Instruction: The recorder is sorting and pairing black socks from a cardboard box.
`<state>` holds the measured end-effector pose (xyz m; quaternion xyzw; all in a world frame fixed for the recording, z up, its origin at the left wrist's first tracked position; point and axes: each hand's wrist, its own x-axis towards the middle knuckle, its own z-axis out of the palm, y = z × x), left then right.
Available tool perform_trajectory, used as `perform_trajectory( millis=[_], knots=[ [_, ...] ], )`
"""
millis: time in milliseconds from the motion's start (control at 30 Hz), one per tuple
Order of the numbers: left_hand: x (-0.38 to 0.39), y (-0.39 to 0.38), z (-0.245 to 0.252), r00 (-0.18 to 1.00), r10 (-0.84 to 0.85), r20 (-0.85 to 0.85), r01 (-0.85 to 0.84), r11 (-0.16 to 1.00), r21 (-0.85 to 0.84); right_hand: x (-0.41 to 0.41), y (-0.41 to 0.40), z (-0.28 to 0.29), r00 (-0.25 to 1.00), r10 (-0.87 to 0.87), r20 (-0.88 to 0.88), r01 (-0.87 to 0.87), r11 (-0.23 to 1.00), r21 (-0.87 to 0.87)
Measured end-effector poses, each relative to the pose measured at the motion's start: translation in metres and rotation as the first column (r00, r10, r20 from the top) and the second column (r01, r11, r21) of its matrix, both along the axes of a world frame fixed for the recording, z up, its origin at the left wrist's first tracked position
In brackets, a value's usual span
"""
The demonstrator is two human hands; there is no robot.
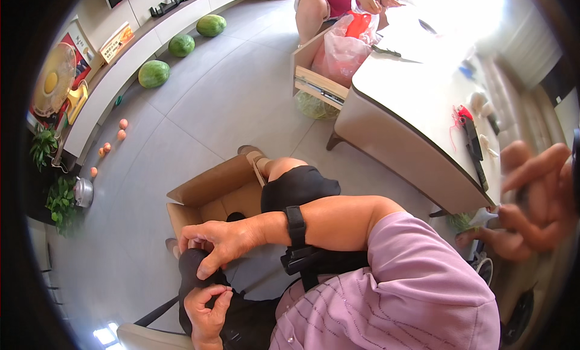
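Note:
My left hand (207, 311) is low over my lap, its thumb and index fingertip pinched together. A thin dark thread-like thing (228, 288) shows at those fingertips, too small to name surely. Just above it, my right hand (222, 246) hovers at my black-clad knee (192, 261), thumb and fingers apart, and nothing shows between them. A black strap (296, 225) circles my right wrist. Between my legs stands an uncovered cardboard box (213, 182) with a small dark thing (235, 217) at its near side, partly hidden by my hand.
A table (408, 155) with an open drawer (319, 89) holding a plastic bag (342, 51) stands right; a person in pink (333, 5) handles the bag. Another person's limbs (534, 200) are at the sofa. Watermelons (154, 74), several peaches (121, 135) and a kettle (84, 192) are on the floor.

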<state>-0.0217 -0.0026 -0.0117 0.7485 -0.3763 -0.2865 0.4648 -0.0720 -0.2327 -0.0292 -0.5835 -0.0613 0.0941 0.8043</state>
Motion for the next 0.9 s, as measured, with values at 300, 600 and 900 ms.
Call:
perform_trajectory(
  millis=[300, 600, 900],
  knots=[
    [-0.002, -0.001, -0.001, 1.0, -0.013, 0.027, 0.013, 1.0, -0.015, 0.004, 0.003, -0.009, 0.999, 0.012, 0.036, -0.012, 1.0, -0.001],
    [0.0, 0.001, -0.007, 1.0, -0.02, 0.016, 0.02, 1.0, 0.0, 0.006, 0.005, -0.013, 0.996, -0.001, 0.092, 0.002, 1.0, -0.007],
    [-0.005, -0.002, -0.002, 0.999, 0.022, 0.028, -0.023, 0.998, 0.054, 0.003, 0.003, -0.008, 0.993, -0.024, 0.12, 0.039, 0.991, -0.13]
  ],
)
